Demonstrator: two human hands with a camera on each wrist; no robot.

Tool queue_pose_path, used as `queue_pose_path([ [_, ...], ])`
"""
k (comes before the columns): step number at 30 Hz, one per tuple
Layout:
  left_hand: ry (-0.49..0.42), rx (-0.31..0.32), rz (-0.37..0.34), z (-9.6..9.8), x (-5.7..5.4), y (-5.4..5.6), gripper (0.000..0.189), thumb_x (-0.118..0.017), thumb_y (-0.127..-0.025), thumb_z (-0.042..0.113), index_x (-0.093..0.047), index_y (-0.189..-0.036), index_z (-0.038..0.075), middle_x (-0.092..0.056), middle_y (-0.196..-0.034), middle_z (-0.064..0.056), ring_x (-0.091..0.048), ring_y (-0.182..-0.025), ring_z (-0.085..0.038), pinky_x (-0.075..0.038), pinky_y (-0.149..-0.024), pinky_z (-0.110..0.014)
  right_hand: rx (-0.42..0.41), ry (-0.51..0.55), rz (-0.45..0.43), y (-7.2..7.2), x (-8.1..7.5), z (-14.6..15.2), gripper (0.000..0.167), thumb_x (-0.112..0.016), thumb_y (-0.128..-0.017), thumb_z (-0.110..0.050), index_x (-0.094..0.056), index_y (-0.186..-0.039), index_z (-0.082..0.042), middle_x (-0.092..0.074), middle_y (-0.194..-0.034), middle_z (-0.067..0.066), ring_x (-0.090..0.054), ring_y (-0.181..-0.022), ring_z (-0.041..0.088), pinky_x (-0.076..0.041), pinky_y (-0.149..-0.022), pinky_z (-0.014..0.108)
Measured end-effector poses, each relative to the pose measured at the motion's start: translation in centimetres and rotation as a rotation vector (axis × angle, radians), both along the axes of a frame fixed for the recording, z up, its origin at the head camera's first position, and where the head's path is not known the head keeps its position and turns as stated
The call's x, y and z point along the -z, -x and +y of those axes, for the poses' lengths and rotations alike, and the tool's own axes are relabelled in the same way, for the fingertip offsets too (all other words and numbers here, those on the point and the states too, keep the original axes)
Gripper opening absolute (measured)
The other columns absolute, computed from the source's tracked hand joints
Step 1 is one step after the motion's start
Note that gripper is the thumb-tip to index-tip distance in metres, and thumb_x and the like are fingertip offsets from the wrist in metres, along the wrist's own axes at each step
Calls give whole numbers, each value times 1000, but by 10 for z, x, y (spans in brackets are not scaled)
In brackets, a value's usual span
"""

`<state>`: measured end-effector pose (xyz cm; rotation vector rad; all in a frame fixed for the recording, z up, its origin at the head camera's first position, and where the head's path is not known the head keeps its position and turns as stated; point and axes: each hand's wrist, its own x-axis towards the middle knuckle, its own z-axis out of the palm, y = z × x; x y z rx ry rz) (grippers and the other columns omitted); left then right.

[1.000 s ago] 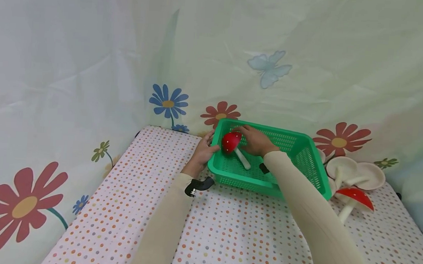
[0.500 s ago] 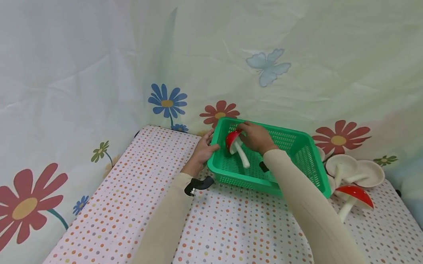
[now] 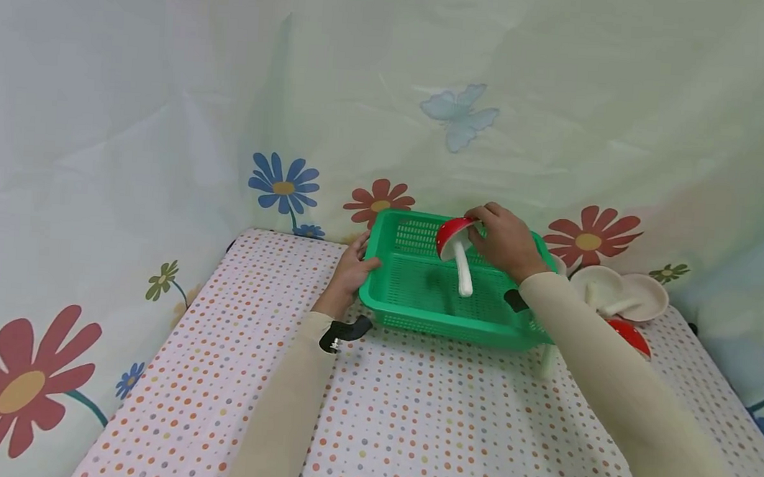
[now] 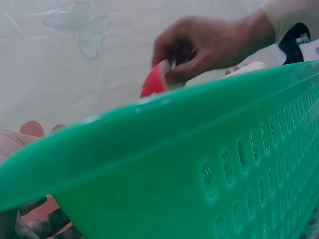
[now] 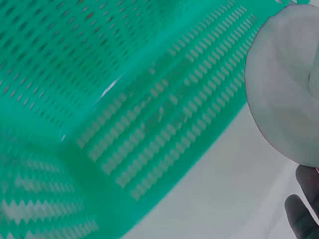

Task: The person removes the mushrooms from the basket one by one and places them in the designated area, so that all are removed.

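Observation:
My left hand (image 3: pixel 348 273) grips the left end of a green perforated plastic basket (image 3: pixel 442 329), thumb over the rim and fingers outside it. In the left wrist view, the basket's rim and wall (image 4: pixel 149 129) fill the foreground. Over the basket's interior, my right hand (image 3: pixel 506 243) pinches a toy mushroom (image 3: pixel 452 238) by the edge of its red, white-spotted cap. Its white stem hangs downward, tilted. The right wrist view shows the cap's pale underside (image 5: pixel 279 89) close to two of my fingertips (image 5: pixel 300 211).
Right of the basket lie more toy mushrooms, two with pale undersides up (image 3: pixel 596 284) and one with a red cap (image 3: pixel 631 338), partly behind my right sleeve (image 3: pixel 614 380). A flower-printed backdrop (image 3: pixel 338 85) rises behind the dotted tablecloth (image 3: pixel 412 413).
My right hand has lifted the mushroom from the basket's left end and moved right with it. The left hand keeps its grip on the basket. The head view has shifted slightly right.

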<state>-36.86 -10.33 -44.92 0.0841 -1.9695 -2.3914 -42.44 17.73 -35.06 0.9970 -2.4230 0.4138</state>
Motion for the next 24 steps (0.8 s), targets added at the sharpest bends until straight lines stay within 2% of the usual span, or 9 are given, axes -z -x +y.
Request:
queue_pose_path([
  [7, 34, -2, -7, 0, 1, -4, 76, -55, -99, -4, -27, -167, 13, -42, -161, -19, -53, -133, -41, -50, -99, -49, 86, 29, 82, -17, -12, 46, 26, -75, -91, 0, -68, -116, 3, -66, -107, 22, -66, -89, 39, -59, -73, 55],
  [11, -24, 12, -10, -1, 1, -3, 76, -53, -100, -6, -25, -167, 14, -40, -163, -18, -49, -140, -41, -48, -106, -52, 103, 56, 137, -26, -15, 71, 26, -77, -88, 3, -70, -112, 5, -67, -105, 23, -67, -86, 39, -60, -72, 56],
  [14, -30, -5, -10, -5, 0, -4, 77, -53, -99, -8, -25, -167, 13, -39, -164, -18, -47, -142, -41, -46, -108, -53, 114, 64, 179, -33, -16, 87, 26, -77, -86, 5, -71, -111, 7, -67, -102, 23, -65, -83, 38, -60, -71, 56],
  [18, 6, -11, -5, -9, -1, -6, 77, -52, -98, -7, -24, -167, 12, -41, -161, -20, -49, -138, -43, -48, -102, -51, 156, 109, 208, -45, -18, 113, 26, -76, -84, 9, -70, -109, 8, -65, -99, 24, -61, -81, 39, -58, -72, 57],
  [22, 15, 11, 4, -6, -1, -5, 76, -53, -99, -6, -25, -167, 12, -42, -160, -21, -50, -137, -43, -49, -98, -47, 237, 173, 206, -59, -16, 147, 27, -76, -83, 9, -69, -109, 8, -63, -102, 26, -59, -85, 40, -54, -73, 56],
  [24, 17, 12, 3, -2, -2, -4, 76, -53, -98, -6, -26, -167, 13, -42, -161, -20, -50, -137, -41, -49, -98, -45, 312, 193, 178, -66, -14, 165, 26, -75, -86, 7, -68, -111, 9, -61, -105, 27, -57, -88, 42, -51, -73, 57],
])
